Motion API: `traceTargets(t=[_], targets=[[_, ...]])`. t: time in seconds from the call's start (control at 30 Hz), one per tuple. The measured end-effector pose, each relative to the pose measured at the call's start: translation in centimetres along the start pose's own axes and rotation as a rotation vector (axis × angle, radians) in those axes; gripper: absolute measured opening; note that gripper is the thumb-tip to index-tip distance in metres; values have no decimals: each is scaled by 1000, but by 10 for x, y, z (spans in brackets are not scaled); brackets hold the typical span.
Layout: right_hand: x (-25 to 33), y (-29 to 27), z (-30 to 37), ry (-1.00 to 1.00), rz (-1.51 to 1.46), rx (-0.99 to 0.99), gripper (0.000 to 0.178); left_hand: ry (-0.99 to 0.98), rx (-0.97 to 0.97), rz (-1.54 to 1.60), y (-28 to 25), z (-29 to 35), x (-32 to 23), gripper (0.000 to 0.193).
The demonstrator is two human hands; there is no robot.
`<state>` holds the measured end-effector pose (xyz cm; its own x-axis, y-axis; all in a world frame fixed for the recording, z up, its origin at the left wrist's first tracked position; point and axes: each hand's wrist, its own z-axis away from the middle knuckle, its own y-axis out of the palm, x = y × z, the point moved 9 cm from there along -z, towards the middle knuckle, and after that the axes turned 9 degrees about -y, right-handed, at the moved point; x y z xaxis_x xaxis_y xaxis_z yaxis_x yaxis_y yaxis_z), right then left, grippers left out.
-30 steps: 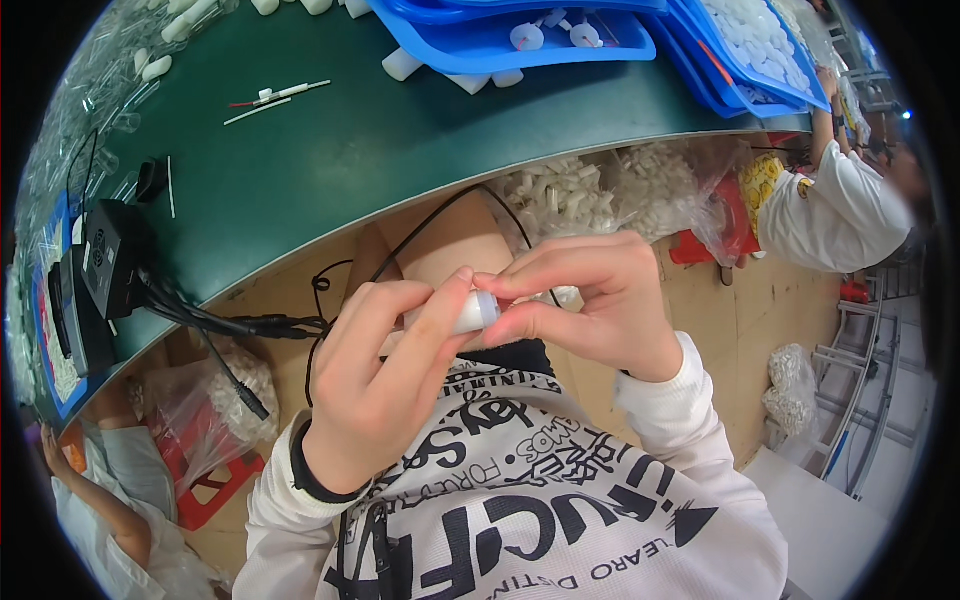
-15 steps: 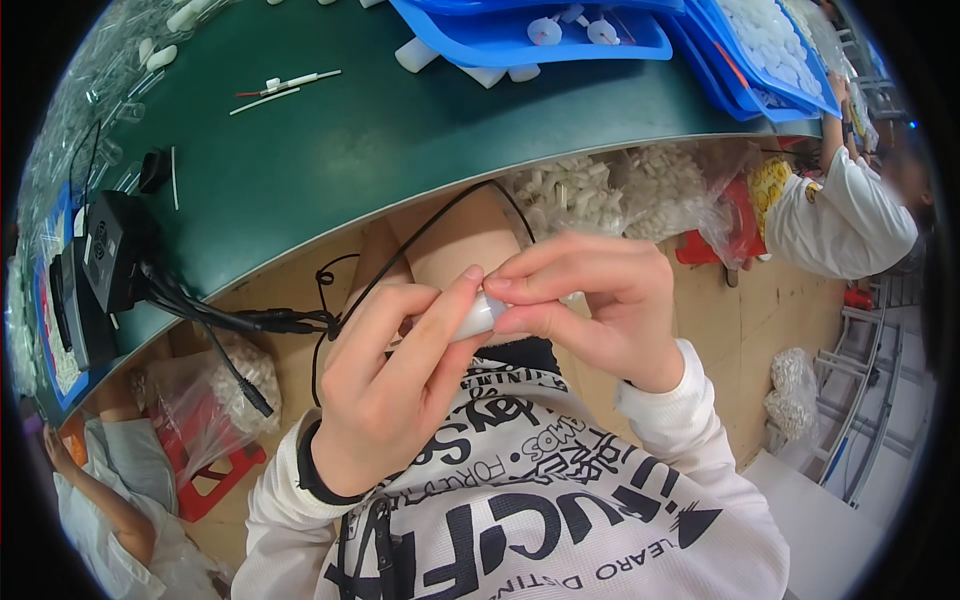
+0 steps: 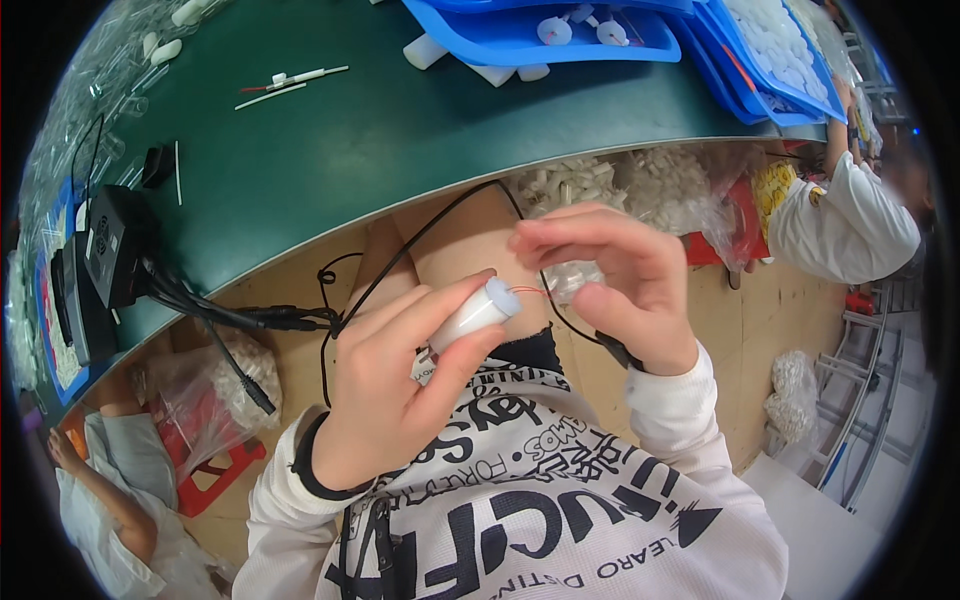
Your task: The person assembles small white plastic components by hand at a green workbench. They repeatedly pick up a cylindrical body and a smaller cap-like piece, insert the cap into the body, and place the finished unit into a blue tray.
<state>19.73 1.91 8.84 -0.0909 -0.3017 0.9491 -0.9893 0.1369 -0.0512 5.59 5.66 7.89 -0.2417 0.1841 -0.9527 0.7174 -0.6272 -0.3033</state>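
Note:
My left hand is closed around a short white plastic tube, held tilted above my lap. A pale bluish cap sits in the tube's upper right end, and thin red wires stick out of it toward my other hand. Just to the right, my right hand is open, its thumb and fingers spread apart and nothing visible between them. The tube's lower end is partly hidden by my left fingers.
A green table curves ahead, bearing blue trays of white parts, thin white rods and a black box with cables. Bags of white parts stand under its edge. Other people sit at both sides; a black cable crosses my legs.
My right hand has let go of the tube's end, moved right and opened. The cap and red wires now show. My left hand keeps hold of the tube.

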Motion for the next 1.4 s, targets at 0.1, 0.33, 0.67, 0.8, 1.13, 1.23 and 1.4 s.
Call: traceTargets(t=[0.1,0.33,0.67,0.8,1.13,1.23,1.4], targets=[[17,6,-5,-165,154,127,33,-63,87,76,4,0,2,26],[-6,21,17,188,30,12,31,93,117,-313,7,1,-17,24],[-15,25,25,376,-44,1,26,145,61,-505,8,9,-21,24],[-23,27,28,548,-136,80,22,156,60,-546,8,11,-21,26],[-23,24,18,501,-185,151,21,157,42,-521,8,12,-20,27],[-7,16,7,233,12,144,28,62,103,-362,2,9,-14,23],[28,19,0,-180,237,151,37,-309,303,225,7,14,10,18]])
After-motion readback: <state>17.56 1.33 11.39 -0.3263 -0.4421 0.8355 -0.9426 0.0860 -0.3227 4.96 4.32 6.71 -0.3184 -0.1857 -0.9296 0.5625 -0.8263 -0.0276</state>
